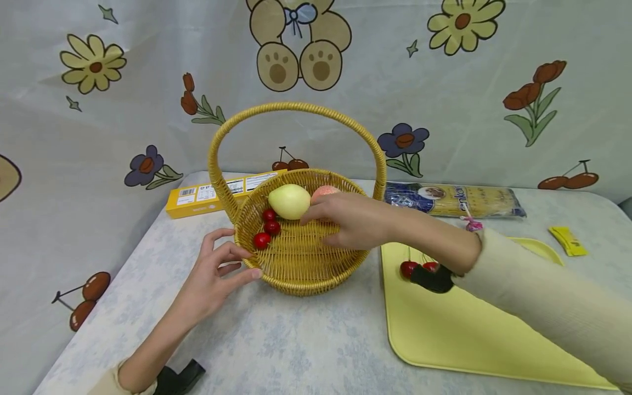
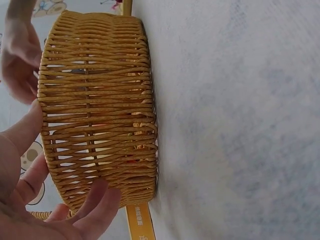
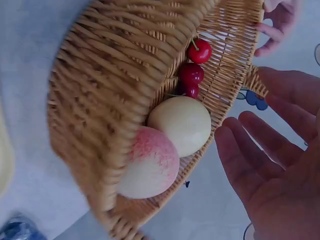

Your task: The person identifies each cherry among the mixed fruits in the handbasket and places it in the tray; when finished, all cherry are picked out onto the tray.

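The left hand (image 1: 212,282) reaches in from the lower left, wrist below the rim of the woven basket (image 1: 302,269), its fingers spread and lightly bent: the thumb touches the rim while other fingers rest along the outer wall. The right hand (image 1: 357,222) hangs over the basket's right side, its forearm slanting across the yellow tray (image 1: 444,340); its fingers are released, loosely extended, and grasp nothing (the right wrist view shows the palm bare). The basket stands on the table (image 1: 316,334), handle arching upright. Inside lie a pale yellow fruit (image 1: 289,202), a pink-tinged fruit (image 3: 150,165) just beside it, and three red cherries (image 1: 272,227) near the left wall.
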### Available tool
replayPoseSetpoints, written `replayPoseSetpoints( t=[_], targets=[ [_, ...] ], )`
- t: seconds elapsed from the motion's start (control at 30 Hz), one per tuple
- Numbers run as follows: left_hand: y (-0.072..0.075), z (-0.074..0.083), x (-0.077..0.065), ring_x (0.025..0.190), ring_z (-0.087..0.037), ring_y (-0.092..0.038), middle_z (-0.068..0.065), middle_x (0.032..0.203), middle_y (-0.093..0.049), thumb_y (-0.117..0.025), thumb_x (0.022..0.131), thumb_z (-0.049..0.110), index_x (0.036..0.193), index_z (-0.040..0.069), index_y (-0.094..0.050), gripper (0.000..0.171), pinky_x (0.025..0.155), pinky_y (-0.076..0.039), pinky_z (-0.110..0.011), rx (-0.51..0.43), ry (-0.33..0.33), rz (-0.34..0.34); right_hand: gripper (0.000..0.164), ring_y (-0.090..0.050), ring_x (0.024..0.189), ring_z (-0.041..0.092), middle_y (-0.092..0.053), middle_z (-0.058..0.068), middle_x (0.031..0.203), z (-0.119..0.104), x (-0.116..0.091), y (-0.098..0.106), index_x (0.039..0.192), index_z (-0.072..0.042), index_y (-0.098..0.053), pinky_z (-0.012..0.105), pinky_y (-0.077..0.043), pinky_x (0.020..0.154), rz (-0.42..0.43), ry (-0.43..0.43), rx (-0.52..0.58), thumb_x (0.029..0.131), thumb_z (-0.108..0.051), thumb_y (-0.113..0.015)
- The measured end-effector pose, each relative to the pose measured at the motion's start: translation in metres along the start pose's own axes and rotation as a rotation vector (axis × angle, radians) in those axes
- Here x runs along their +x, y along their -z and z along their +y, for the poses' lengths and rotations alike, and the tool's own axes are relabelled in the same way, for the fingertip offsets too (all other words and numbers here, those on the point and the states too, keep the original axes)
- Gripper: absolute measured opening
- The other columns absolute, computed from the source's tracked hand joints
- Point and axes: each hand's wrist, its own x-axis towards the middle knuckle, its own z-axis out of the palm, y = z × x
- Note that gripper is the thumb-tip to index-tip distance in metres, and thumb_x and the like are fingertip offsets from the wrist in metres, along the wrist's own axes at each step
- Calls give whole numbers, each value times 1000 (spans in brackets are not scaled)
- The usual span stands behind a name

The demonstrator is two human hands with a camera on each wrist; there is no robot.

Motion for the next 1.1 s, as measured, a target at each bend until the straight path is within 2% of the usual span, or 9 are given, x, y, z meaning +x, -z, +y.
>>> replayPoseSetpoints(
  t=[0.07, 0.17, 0.27, 0.33, 0.47, 0.67, 0.9, 0.97, 1.1],
  targets=[
    [1, -1, 1, 110, -31, -58, -11, 149, -22, -79, 86, 18, 98, 4, -64, 24, 95, -50, -43, -5, 5, -2, 42, -58, 110, 19, -64, 4, 123, 1, 18, 0, 128, -7, -64, 39, -43, 100, -62, 5, -25, 87, -11, -74],
    [0, -3, 1, 109, -29, -58, -9, 148, -22, -79, 86, 20, 98, 5, -64, 25, 95, -51, -41, -13, 16, -9, 48, -56, 115, 18, -61, 3, 130, 2, 43, -1, 135, -9, -60, 38, -41, 102, -188, -34, -37, 89, -14, -72],
    [0, -3, 1, 108, -29, -59, -9, 148, -21, -79, 87, 21, 98, 5, -64, 25, 94, -51, -41, -16, 17, -17, 54, -51, 125, 20, -55, 3, 138, 3, 63, -3, 141, -10, -54, 37, -41, 103, -307, -72, -11, 90, -13, -71],
    [0, -3, 0, 108, -29, -59, -10, 148, -21, -78, 87, 21, 98, 5, -63, 25, 94, -51, -42, -18, 12, -21, 56, -50, 126, 21, -54, 4, 139, 4, 76, -5, 142, -9, -52, 35, -41, 103, -356, -70, 11, 89, -10, -71],
    [1, -2, 1, 108, -29, -59, -10, 148, -20, -78, 87, 19, 98, 5, -63, 23, 94, -51, -43, -21, 4, -21, 59, -52, 119, 18, -55, 2, 137, 6, 97, -13, 143, -13, -52, 29, -43, 97, -410, -83, 24, 88, -5, -70],
    [1, 0, 1, 109, -30, -58, -10, 149, -20, -78, 87, 17, 98, 4, -64, 22, 95, -51, -45, -28, 6, -24, 59, -49, 100, 16, -59, 3, 128, 10, 119, -25, 142, -15, -54, 25, -41, 84, -472, -83, 20, 87, 3, -65],
    [1, -2, 2, 108, -29, -60, -10, 148, -19, -78, 87, 17, 98, 4, -63, 23, 96, -50, -42, -21, 5, -28, 61, -49, 104, 11, -56, 2, 131, 12, 127, -32, 144, -13, -50, 21, -41, 89, -559, -113, 76, 88, 4, -66],
    [2, -3, 2, 108, -28, -60, -10, 148, -20, -78, 87, 17, 98, 5, -63, 22, 95, -51, -41, -11, 0, -26, 58, -50, 102, 12, -58, 3, 126, 13, 129, -34, 141, -12, -53, 21, -42, 86, -568, -98, 89, 87, 5, -64],
    [1, -1, 2, 108, -29, -60, -10, 148, -20, -78, 87, 17, 98, 5, -63, 22, 96, -50, -42, -13, -2, -26, 43, -49, 91, 13, -59, 2, 105, 14, 130, -40, 124, -8, -64, 21, -40, 74, -567, -88, 84, 85, 9, -62]
  ],
)
